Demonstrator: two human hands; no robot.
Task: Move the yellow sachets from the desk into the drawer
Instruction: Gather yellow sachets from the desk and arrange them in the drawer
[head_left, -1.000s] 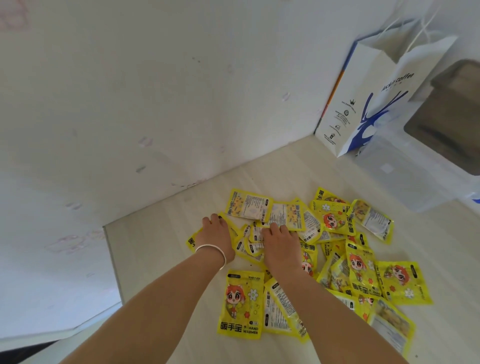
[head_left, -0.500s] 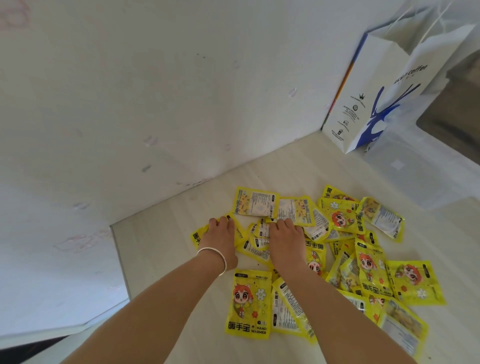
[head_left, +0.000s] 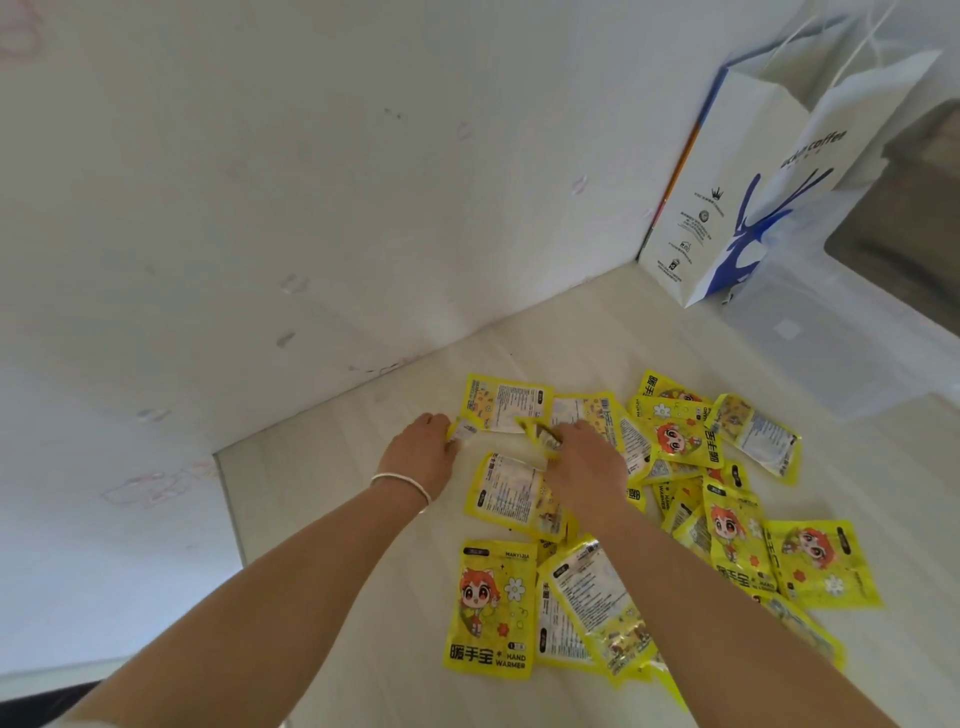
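both hands now gather at the far left of the scattered glossy yellow hand-warmer sachets (head_left: 670, 519) on the pale wooden bench (head_left: 332, 545): left hand (head_left: 423, 454) pinches one sachet edge, right hand (head_left: 584, 462) has curled round a crumpled one. no drawer shows; the transfer is only starting.

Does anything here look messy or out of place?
Yes. The yellow sachets lie scattered over the desk, overlapping at all angles, some face down. Nothing looks torn or spilled.
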